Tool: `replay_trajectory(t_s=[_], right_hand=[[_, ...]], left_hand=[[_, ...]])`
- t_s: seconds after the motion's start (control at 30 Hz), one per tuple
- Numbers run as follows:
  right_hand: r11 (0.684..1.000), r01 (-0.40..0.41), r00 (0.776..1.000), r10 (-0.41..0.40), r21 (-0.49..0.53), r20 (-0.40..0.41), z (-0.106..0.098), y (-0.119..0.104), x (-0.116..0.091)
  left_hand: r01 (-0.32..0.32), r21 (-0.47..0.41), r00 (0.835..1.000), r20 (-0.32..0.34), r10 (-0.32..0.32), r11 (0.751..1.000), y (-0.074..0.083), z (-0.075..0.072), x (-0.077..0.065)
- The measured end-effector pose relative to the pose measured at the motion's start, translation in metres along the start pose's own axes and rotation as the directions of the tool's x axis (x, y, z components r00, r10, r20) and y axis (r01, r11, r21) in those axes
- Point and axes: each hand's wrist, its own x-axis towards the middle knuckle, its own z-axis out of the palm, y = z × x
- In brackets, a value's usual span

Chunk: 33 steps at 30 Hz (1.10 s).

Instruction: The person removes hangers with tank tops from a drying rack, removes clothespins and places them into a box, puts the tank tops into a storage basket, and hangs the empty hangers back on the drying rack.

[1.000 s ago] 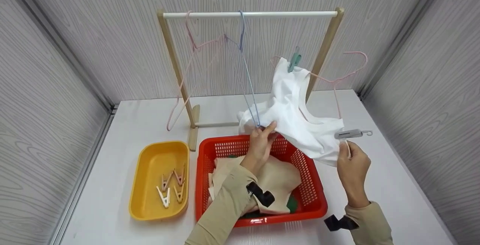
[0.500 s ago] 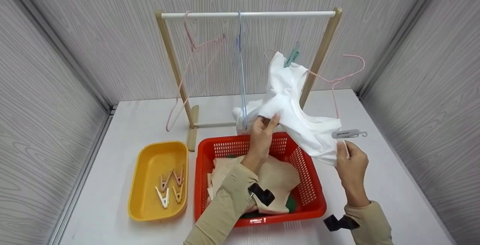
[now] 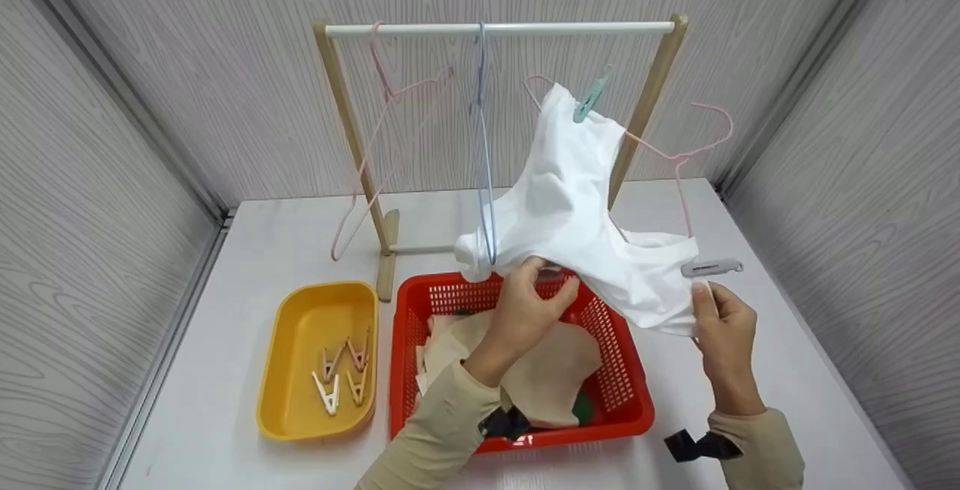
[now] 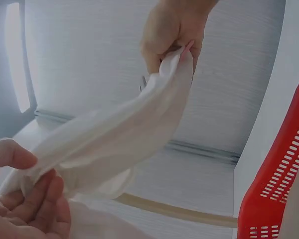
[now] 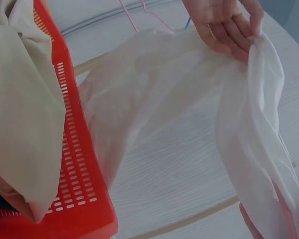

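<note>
A white top (image 3: pixel 574 190) is draped over a pink hanger (image 3: pixel 664 151) in mid-air, tilted down to the right. A teal clothespin (image 3: pixel 590 100) clips its upper shoulder; a grey clothespin (image 3: pixel 711 268) sits on the lower one. My right hand (image 3: pixel 726 329) pinches that lower shoulder, just beneath the grey clothespin. In the left wrist view the hanger's pink end shows within this grip. My left hand (image 3: pixel 529 310) lies at the lower edge of the top, thumb apart from the fingers, fingertips partly hidden under the fabric. Cloth touches these fingers (image 4: pixel 42 204).
A white rail (image 3: pixel 562 28) on wooden posts carries a pink hanger (image 3: pixel 358 167) and a blue hanger (image 3: pixel 487 167) beside the top. Below stands a red basket (image 3: pixel 643 407) of beige clothing (image 3: pixel 559 370). At left, a yellow tray (image 3: pixel 300 407) holds several clothespins (image 3: pixel 328 394).
The left thumb has come away from the fabric it was pinching, and the top's lower edge has dropped. The right hand has shifted slightly right, still gripping. The blue hanger has swung.
</note>
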Motion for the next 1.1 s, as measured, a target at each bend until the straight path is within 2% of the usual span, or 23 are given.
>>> replay_trajectory(t_s=[0.13, 0.23, 0.3, 0.4, 0.47, 0.5, 0.57, 0.7, 0.77, 0.83, 0.9, 0.93, 0.97, 1.03, 1.07, 1.1], right_hand=[[0.999, 0.025, 0.999, -0.025, -0.037, 0.021, -0.004, 0.008, 0.0], [0.996, 0.035, 0.999, -0.032, -0.083, 0.038, -0.002, 0.016, -0.001], [0.993, 0.043, 0.999, -0.039, -0.114, 0.038, 0.0, 0.02, -0.001], [0.987, 0.062, 0.998, -0.06, -0.15, 0.022, 0.002, 0.025, -0.001], [0.983, 0.073, 0.997, -0.072, -0.169, 0.015, 0.003, 0.027, -0.001], [0.981, 0.076, 0.997, -0.075, -0.176, 0.013, 0.003, 0.027, -0.001], [0.98, 0.077, 0.997, -0.077, -0.183, 0.009, 0.002, 0.027, -0.002], [0.977, 0.084, 0.996, -0.085, -0.196, 0.003, 0.001, 0.026, -0.002], [0.976, 0.09, 0.996, -0.091, -0.199, 0.001, 0.0, 0.025, -0.002], [0.976, 0.095, 0.995, -0.095, -0.197, 0.008, -0.001, 0.025, -0.003], [0.977, 0.093, 0.996, -0.092, -0.19, 0.018, -0.002, 0.024, -0.003], [0.979, 0.091, 0.996, -0.088, -0.183, 0.022, -0.003, 0.024, -0.003], [0.98, 0.091, 0.996, -0.088, -0.178, 0.028, -0.003, 0.023, -0.003], [0.981, 0.094, 0.995, -0.089, -0.172, 0.037, -0.004, 0.023, -0.003], [0.981, 0.095, 0.995, -0.09, -0.167, 0.036, -0.005, 0.023, -0.003], [0.982, 0.096, 0.995, -0.091, -0.162, 0.034, -0.005, 0.022, -0.003]], left_hand=[[0.033, 0.0, 0.998, 0.047, -0.033, 0.999, -0.01, -0.002, -0.023], [0.102, -0.012, 0.984, 0.148, -0.099, 0.995, -0.023, -0.003, -0.036], [0.156, 0.042, 0.961, 0.226, -0.162, 0.987, -0.033, -0.004, -0.041], [0.22, 0.133, 0.912, 0.325, -0.252, 0.966, -0.046, -0.008, -0.045], [0.254, 0.179, 0.889, 0.344, -0.302, 0.95, -0.053, -0.012, -0.047], [0.26, 0.19, 0.887, 0.339, -0.312, 0.947, -0.056, -0.014, -0.046], [0.26, 0.209, 0.9, 0.302, -0.316, 0.943, -0.062, -0.02, -0.045], [0.221, 0.313, 0.953, 0.13, -0.272, 0.924, -0.071, -0.034, -0.037], [0.214, 0.393, 0.97, 0.026, -0.243, 0.894, -0.075, -0.04, -0.032], [0.235, 0.458, 0.971, -0.076, -0.226, 0.857, -0.08, -0.045, -0.027], [0.309, 0.482, 0.951, -0.158, -0.265, 0.82, -0.085, -0.049, -0.022], [0.357, 0.481, 0.934, -0.19, -0.303, 0.801, -0.088, -0.05, -0.019], [0.407, 0.463, 0.913, -0.212, -0.347, 0.788, -0.091, -0.052, -0.016], [0.509, 0.422, 0.86, -0.227, -0.456, 0.75, -0.097, -0.056, -0.01], [0.553, 0.382, 0.833, -0.218, -0.509, 0.741, -0.1, -0.058, -0.008], [0.581, 0.349, 0.813, -0.208, -0.544, 0.735, -0.104, -0.06, -0.005]])
